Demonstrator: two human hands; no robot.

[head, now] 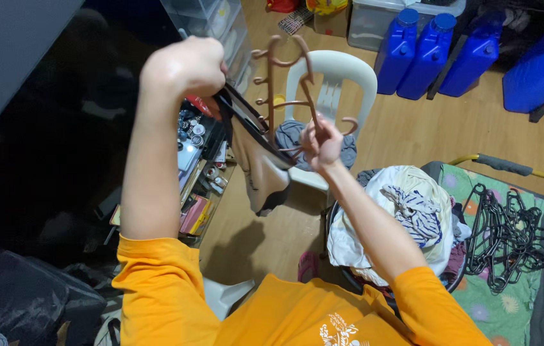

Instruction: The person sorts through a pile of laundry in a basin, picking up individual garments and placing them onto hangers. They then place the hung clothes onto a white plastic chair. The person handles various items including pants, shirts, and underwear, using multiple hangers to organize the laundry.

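Head view: both hands raised, hanging a garment.
Left hand (185, 67) fisted on tan-and-black garment (260, 163); right hand (322, 144) pinches brown hanger (284, 83). Laundry basket (333, 221) heaped with clothes, rim mostly hidden; blue jugs (432, 54) cut off.

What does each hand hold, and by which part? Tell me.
The left hand grips a beige and black garment by its dark top edge. The right hand holds a brown plastic hanger by its lower part.
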